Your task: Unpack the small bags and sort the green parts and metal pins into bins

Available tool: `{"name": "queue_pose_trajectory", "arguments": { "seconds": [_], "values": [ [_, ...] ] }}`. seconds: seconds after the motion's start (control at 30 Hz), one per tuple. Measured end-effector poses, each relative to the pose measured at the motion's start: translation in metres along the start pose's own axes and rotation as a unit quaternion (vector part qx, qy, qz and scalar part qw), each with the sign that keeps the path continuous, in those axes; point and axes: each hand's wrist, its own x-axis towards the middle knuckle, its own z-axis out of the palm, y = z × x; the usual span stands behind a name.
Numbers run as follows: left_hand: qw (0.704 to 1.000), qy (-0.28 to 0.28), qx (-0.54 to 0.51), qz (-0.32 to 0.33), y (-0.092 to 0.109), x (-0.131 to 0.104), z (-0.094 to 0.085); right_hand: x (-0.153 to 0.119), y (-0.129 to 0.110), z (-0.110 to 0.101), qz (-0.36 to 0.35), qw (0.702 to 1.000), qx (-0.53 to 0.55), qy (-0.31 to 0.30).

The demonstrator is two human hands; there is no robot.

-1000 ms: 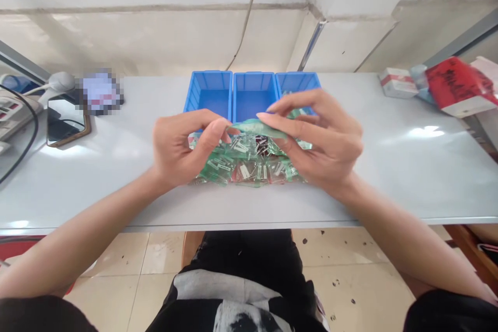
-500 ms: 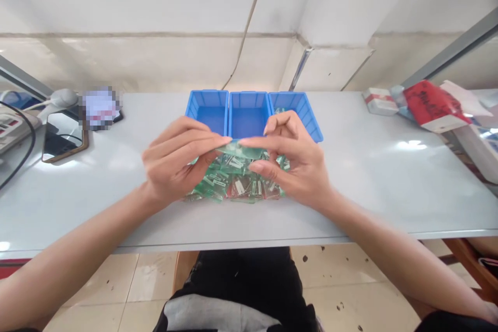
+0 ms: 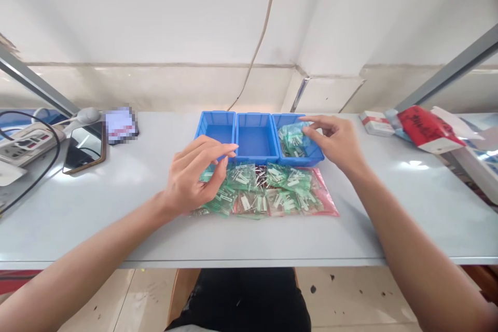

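Several green bags with small white and metal parts (image 3: 243, 176) lie on a pink plastic bag (image 3: 330, 202) on the table. Behind them stand three blue bins: the left bin (image 3: 218, 120) and the middle bin (image 3: 257, 137) show bare floors, and the right bin (image 3: 317, 154) holds green bags (image 3: 292, 137). My right hand (image 3: 336, 142) is at the right bin's rear right, thumb and forefinger at a green bag inside. Over the left end of the pile hovers my left hand (image 3: 200, 174), its fingers bent and apart, with nothing visible between them.
A phone (image 3: 84, 149), a power strip (image 3: 29, 142) with cables and a blurred item (image 3: 120, 124) are on the left. At the right lie a small white box (image 3: 376, 123) and a red package (image 3: 428, 128). The table's front edge (image 3: 257, 263) runs below the pile.
The green bag held between both hands has left them. My right hand has moved right to the right bin, my left hand has come off the bag, and the view has shifted.
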Motion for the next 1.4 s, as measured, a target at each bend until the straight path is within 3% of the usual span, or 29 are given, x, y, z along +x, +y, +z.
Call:
{"name": "queue_pose_trajectory", "arguments": {
  "seconds": [0.13, 0.27, 0.47, 0.73, 0.83, 0.9, 1.0, 1.07, 1.23, 1.4],
  "values": [
    [1.0, -0.003, -0.001, 0.007, 0.0, -0.001, 0.0, 0.001, 0.005, 0.009, -0.024, 0.996, -0.082, 0.018],
    [1.0, -0.008, 0.001, 0.006, 0.0, -0.001, 0.001, -0.008, -0.012, 0.013, -0.101, 0.984, -0.134, 0.063],
    [1.0, -0.009, 0.019, 0.011, -0.003, -0.001, 0.001, -0.027, -0.043, 0.014, -0.173, 0.95, -0.236, -0.108],
    [0.997, -0.046, 0.053, 0.013, -0.007, -0.002, 0.0, -0.034, -0.047, 0.019, -0.128, 0.944, -0.276, -0.128],
    [0.997, -0.056, 0.06, 0.012, -0.008, -0.002, 0.0, -0.035, -0.05, 0.018, -0.167, 0.952, -0.246, -0.067],
    [0.996, -0.06, 0.066, 0.007, -0.008, -0.001, -0.001, -0.036, -0.054, 0.017, -0.248, 0.951, -0.183, -0.027],
    [0.995, -0.069, 0.071, -0.002, -0.009, 0.0, -0.002, -0.041, -0.066, 0.019, -0.392, 0.915, -0.078, -0.064],
    [0.995, -0.069, 0.069, -0.011, -0.008, 0.0, -0.002, -0.048, -0.076, 0.024, -0.447, 0.886, -0.057, -0.108],
    [0.996, -0.064, 0.068, -0.015, -0.007, 0.001, -0.002, -0.058, -0.085, 0.038, -0.477, 0.869, -0.057, -0.118],
    [0.996, -0.054, 0.065, -0.001, -0.007, 0.002, -0.001, -0.061, -0.078, 0.037, -0.466, 0.884, -0.009, -0.038]
  ]
}}
